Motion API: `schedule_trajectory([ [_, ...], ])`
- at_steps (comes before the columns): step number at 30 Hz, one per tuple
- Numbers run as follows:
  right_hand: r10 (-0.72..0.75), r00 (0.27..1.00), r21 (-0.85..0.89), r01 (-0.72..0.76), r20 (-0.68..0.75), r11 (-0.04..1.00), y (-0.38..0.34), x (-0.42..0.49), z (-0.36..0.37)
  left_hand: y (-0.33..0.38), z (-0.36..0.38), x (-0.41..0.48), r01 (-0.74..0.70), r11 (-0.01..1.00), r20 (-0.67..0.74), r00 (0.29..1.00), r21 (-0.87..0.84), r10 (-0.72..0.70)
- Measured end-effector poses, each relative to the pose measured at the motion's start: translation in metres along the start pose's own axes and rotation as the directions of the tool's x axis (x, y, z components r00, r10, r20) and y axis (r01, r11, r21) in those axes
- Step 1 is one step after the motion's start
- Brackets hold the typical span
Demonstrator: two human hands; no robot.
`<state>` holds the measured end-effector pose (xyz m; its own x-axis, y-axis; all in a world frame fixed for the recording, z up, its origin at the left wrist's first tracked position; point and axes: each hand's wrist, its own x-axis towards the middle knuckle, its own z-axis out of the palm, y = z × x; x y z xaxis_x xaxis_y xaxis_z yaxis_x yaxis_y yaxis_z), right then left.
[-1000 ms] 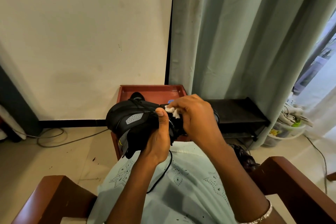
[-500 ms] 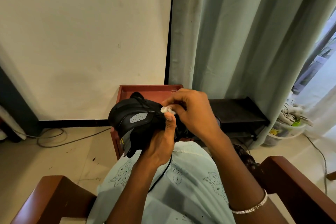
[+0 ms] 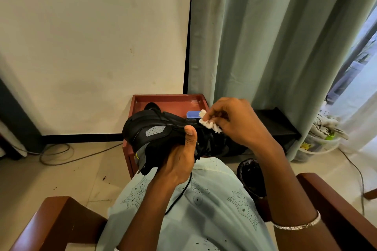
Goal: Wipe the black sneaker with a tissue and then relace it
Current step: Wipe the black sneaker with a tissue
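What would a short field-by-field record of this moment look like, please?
left hand: grips the black sneaker from below, thumb on top
right hand: pinches the tissue against the sneaker's upper
sneaker position: held over the lap, in front of the red table
black cord: hangs from under the left hand, probably the lace
stage: wiping
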<state>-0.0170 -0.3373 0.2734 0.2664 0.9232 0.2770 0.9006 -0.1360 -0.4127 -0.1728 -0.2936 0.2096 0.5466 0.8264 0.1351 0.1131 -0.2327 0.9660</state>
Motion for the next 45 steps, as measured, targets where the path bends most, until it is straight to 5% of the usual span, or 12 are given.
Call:
schedule_trajectory([
  [9,-0.165,0.985,0.276,0.149,0.038,0.95,-0.023,0.01,0.015,0.004,0.001,-0.005,-0.028,1.0,0.012,1.0,-0.003,0.028],
  [17,0.079,0.996,0.123,-0.085,0.048,0.989,0.013,0.003,-0.013,0.004,-0.006,-0.001,0.048,0.998,-0.031,0.998,0.036,-0.047],
  [22,0.104,0.994,0.092,-0.108,0.046,0.99,0.014,0.001,-0.008,0.002,-0.004,-0.001,0.027,0.997,-0.029,0.999,0.07,-0.025],
  [32,-0.067,0.998,0.42,0.051,0.022,0.906,-0.027,0.009,0.022,0.008,-0.005,-0.006,-0.054,0.993,-0.019,0.998,0.104,0.056],
  [40,0.137,0.988,0.167,-0.122,-0.076,0.978,0.007,-0.002,0.003,0.013,-0.009,-0.004,0.016,0.996,-0.064,0.998,0.084,-0.011],
  [45,0.17,0.979,0.171,-0.15,-0.112,0.974,0.01,-0.004,0.008,0.02,-0.007,-0.007,-0.01,0.998,-0.108,0.994,0.055,0.015],
])
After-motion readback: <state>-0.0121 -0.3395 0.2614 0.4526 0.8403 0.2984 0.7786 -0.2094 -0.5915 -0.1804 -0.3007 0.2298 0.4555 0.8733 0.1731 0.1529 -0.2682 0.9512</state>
